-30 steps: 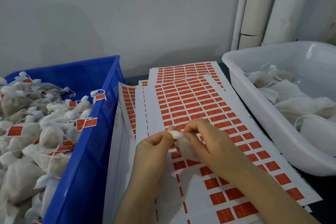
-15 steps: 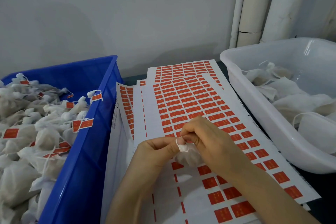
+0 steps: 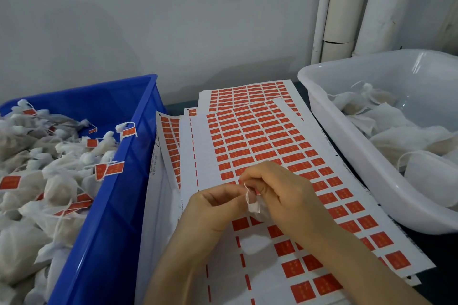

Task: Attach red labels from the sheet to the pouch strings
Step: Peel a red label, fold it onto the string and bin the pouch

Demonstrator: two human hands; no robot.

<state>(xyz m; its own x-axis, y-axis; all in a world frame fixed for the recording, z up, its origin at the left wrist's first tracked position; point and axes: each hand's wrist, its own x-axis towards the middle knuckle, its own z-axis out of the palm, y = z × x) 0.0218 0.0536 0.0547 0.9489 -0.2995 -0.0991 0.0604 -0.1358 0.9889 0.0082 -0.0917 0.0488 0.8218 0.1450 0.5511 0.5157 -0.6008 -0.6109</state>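
A small white pouch point(image 3: 255, 208) hangs between my hands above the top label sheet point(image 3: 260, 141), which carries rows of red labels. My right hand point(image 3: 280, 193) curls over the pouch and covers most of it. My left hand point(image 3: 213, 208) pinches the pouch's thin white string point(image 3: 246, 192) at its fingertips, right against the right hand's fingers. I cannot see a red label on this string.
A blue crate point(image 3: 119, 205) on the left holds several white pouches with red labels on their strings. A white tub point(image 3: 329, 129) on the right holds several unlabelled pouches. More label sheets point(image 3: 247, 90) lie stacked under the top one. White pipes point(image 3: 347, 7) stand behind, against a grey wall.
The pouch has dropped lower under my right hand, and its string now shows stretched between the fingertips of both hands. Both hands stay over the same spot on the sheet.
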